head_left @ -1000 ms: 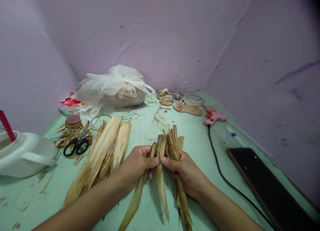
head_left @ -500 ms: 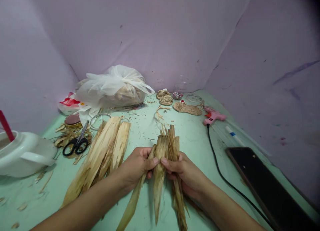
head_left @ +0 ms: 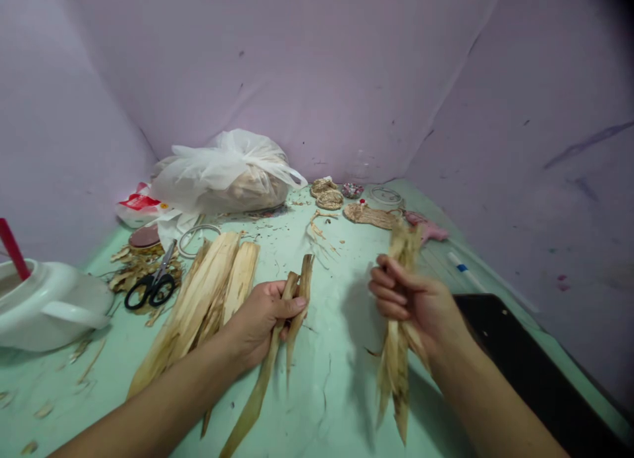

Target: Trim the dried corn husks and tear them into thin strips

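Two narrow dried husk strips (head_left: 265, 392) are pinched between the thumb and fingers of my left hand (head_left: 265, 316), their tapered ends hanging toward me. My right hand (head_left: 413, 299) is raised over the right side of the table, its fingers wrapped round a bundle of dried husks (head_left: 396, 379); motion blurs the bundle a little. Beside my left forearm lies a pile of wider pale husks (head_left: 208, 280), partly covered by that arm.
Black-handled scissors (head_left: 151, 290) and a white pot (head_left: 54, 306) stand left. A tied plastic bag (head_left: 228, 174) sits at the back. A woven sole-shaped piece (head_left: 369, 215), a pink glue gun (head_left: 430, 229), partly hidden, a marker (head_left: 465, 271) and a dark phone-like slab (head_left: 525, 365) lie right.
My hands have come apart, splitting the husks between them. The right hand has lifted and moved right with the bundle; the left has kept two strips and barely moved.
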A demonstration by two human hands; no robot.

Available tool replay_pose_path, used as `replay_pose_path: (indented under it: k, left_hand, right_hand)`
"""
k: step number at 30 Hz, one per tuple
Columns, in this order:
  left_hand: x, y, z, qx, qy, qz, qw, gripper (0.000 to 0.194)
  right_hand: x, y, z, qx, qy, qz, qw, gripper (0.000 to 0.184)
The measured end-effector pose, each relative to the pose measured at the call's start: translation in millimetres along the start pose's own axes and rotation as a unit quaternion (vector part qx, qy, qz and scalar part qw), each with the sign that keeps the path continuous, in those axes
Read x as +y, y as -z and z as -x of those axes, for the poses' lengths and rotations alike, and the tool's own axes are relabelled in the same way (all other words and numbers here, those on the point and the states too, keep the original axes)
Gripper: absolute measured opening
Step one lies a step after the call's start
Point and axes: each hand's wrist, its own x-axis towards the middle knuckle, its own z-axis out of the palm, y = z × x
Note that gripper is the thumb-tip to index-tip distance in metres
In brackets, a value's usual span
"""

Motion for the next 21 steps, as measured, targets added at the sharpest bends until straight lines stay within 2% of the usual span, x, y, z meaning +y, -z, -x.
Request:
replay_pose_path:
  k: [4,7,9,12,16,19,21]
  left_hand:
    - [-6,-5.9,2,0.007,0.001,-0.027,1.000,0.030]
    - [-10,-10.3,4,-0.009,0.006,-0.076,0.997,0.025]
    - [-10,-10.9,4,-0.021,0.003,-0.073,0.997,0.023]
    - [-6,-8.1,1,-0.003,-0.014,0.007,1.000,0.018]
    - [-2,-7.5,-1,0.038,-0.012,0.094,0.995,0.010]
    - [-4,-13.8,1,0.011,-0.034,0.134,0.990,0.008]
    - [-6,-18.5,3,-0.010,-0.044,0.147,0.988,0.010]
  right_hand:
    - [36,-11,8,-0.014,-0.060,0.142,0.988,0.031]
    - [56,-15,10,-0.029,-0.074,0.193,0.978,0.031]
    - [58,-14,9,0.014,-0.054,0.192,0.980,0.029]
    - [51,-9,5,0.065,-0.011,0.170,0.983,0.027]
    - [52,-10,5,0.024,-0.022,0.200,0.979,0.026]
    - [61,-16,10,-0.037,0.033,0.285,0.957,0.019]
    - [67,-19,11,-0.053,0.076,0.334,0.938,0.030]
